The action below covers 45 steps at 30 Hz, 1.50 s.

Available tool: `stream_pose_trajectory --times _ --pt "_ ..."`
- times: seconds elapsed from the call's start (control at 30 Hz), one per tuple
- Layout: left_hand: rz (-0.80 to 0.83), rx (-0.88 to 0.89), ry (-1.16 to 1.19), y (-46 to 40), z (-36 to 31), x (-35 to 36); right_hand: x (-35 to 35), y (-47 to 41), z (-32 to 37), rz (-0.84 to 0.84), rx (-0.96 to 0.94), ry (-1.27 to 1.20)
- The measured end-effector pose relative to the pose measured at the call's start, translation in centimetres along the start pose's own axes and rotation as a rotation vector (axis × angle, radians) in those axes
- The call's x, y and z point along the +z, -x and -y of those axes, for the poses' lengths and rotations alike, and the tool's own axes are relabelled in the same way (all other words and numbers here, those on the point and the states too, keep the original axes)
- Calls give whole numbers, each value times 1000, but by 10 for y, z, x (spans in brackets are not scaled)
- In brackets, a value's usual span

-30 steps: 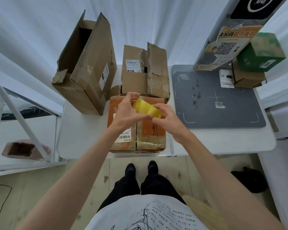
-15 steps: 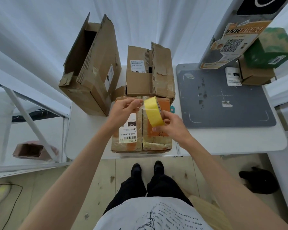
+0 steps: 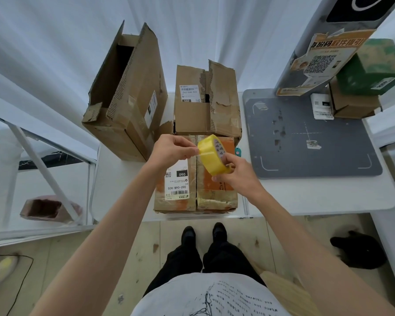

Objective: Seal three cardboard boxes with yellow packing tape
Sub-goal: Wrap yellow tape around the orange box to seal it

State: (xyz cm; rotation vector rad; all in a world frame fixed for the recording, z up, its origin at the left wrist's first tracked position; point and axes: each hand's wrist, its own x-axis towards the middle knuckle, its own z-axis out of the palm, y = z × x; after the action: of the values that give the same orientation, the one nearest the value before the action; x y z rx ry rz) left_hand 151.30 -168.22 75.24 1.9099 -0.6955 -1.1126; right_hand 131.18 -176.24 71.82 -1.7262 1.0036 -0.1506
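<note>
The right hand (image 3: 235,173) clamps the light, stiff yellow tape roll (image 3: 212,156); at nine o'clock the left hand (image 3: 171,150) pinches its thin, sticky, easily creased free end.

Both bare forearms reached forward and converged in front of the body. The left hand (image 3: 172,149) was raised with its wrist bent, thumb and fingertips pinched together at the edge of the round roll of yellow packing tape (image 3: 212,158). The right hand (image 3: 235,173) gripped that roll from below, fingers curled round its rim.
</note>
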Motion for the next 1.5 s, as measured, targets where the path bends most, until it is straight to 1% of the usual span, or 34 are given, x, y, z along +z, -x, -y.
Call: stream_pose_trajectory --times 0.07,0.13,0.2,0.4,0.47,0.5,0.57,0.67,0.8,0.9,1.07,1.2,1.3,1.5 --pt "-9 -14 5 -2 2 0 -1 -2 -2 5 -33 78" --pt "-22 -37 46 -4 4 0 -1 -1 -3 49 -70 137" --pt "-44 -74 103 -4 6 2 -1 2 -1 84 -99 131" --pt "-144 -150 310 0 15 17 -13 2 10 98 -123 81" --pt "-189 -153 415 1 16 15 -21 2 12 99 -116 82" --pt "-202 -134 422 2 17 13 -24 3 12 97 -97 63" --pt "-184 -91 415 3 19 10 -29 3 12 108 -54 5" --pt "-91 -80 488 8 21 13 -34 4 11 127 -51 -13" --pt "-39 -116 562 16 29 23 -40 4 12 119 -27 26" --pt "-16 -159 631 21 35 30 -43 4 9 145 -6 64" --pt "-40 -217 569 26 46 38 -49 7 4 193 23 123" --pt "-22 -240 488 33 51 45 -52 9 -1 223 32 180" --pt "-17 -272 496 37 53 50 -53 12 -5 241 22 225" --pt "-8 -306 541 44 58 55 -56 19 -14 265 25 227"
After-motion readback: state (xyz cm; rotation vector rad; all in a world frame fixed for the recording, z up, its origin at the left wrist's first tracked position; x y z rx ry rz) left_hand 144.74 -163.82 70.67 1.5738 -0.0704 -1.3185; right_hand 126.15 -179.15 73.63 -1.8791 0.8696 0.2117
